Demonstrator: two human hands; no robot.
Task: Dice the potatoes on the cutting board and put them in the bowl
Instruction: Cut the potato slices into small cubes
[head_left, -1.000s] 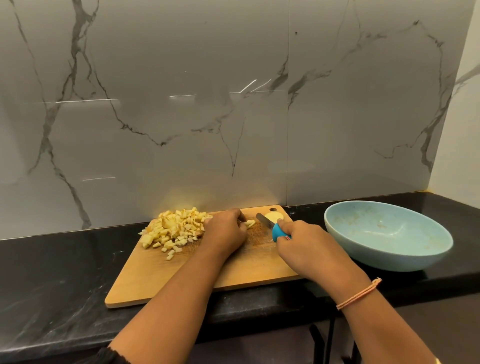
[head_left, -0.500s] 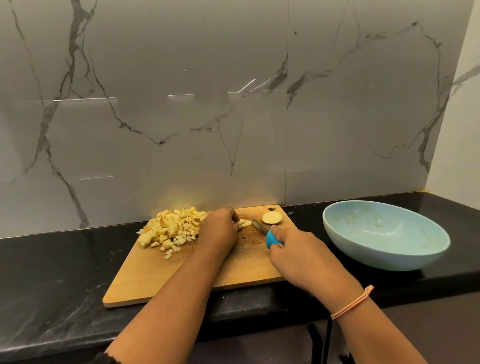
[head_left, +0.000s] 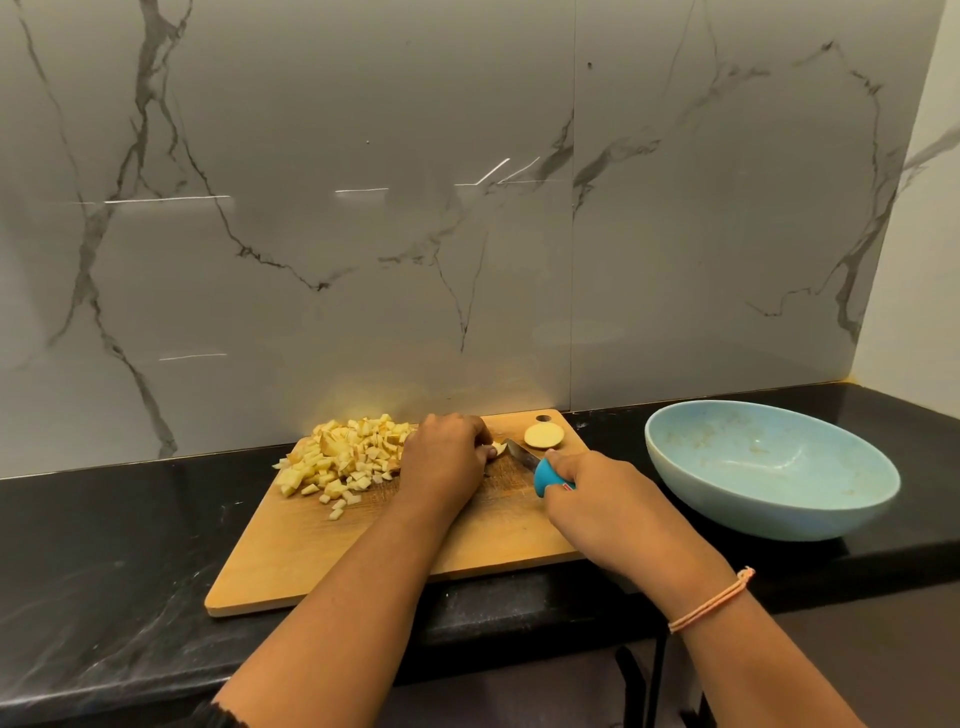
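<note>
Most potato lies diced at the board's ten o'clock. Our left hand pinches a small piece, our right hand grips the knife. Next, we judge, comes chopping it, then the one-o'clock slice.

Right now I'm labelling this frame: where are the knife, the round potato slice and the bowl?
knife (head_left: 545, 475): head view, blue handle.
round potato slice (head_left: 543, 435): head view, cut face.
bowl (head_left: 769, 525): head view, outer wall.

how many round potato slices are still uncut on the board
1: the round potato slice lies at the far right corner of the cutting board, past the knife. The left hand holds a small piece and may hide more.
</note>
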